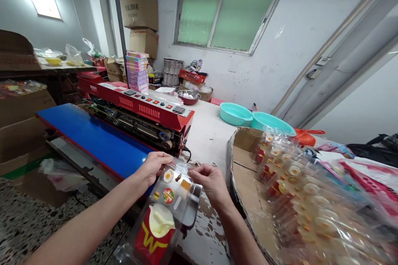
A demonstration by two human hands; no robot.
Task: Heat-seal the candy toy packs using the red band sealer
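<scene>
Both hands pinch the top edge of a clear plastic bag (177, 206), one at each corner. Inside it are a phone case with a fried egg, a pizza and other food charms, and a red piece with a yellow W and a cream-coloured swirl. My left hand (152, 168) closes on the bag's left corner, beside the blue conveyor belt (93, 138). My right hand (209, 180) grips the right corner, fingers pressed together. Just beyond the bag's top stands the red sealing machine (137, 105), its rollers facing the belt.
To the right, a cardboard box (245, 190) holds a row of similar filled bags (295, 198). Two turquoise basins (236, 114) stand behind it by the wall. Stacked small boxes (137, 72) and a red bowl (189, 97) are behind the machine. A power cord (188, 154) lies near its end.
</scene>
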